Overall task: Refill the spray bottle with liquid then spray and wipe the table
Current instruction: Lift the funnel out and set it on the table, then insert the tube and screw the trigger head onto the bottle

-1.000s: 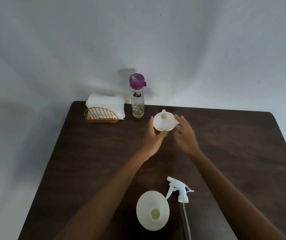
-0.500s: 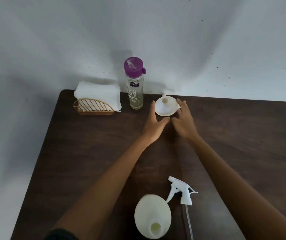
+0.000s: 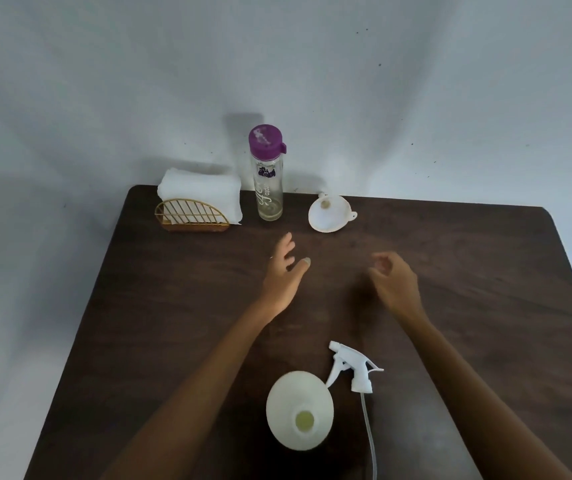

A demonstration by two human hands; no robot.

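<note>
On the dark wooden table (image 3: 180, 306), our spread left hand (image 3: 282, 271) and loosely curled right hand (image 3: 393, 280) hold nothing. The uncapped white plastic spray bottle (image 3: 300, 408) stands upright nearer us, mouth up; its detached white trigger sprayer (image 3: 355, 370) lies beside it.

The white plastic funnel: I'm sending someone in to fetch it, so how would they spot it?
Look along the far edge of the dark brown wooden table. Right of the clear glass bottle with a purple cap lies the white plastic funnel, tipped on its side, the only cone-shaped item there.
</note>
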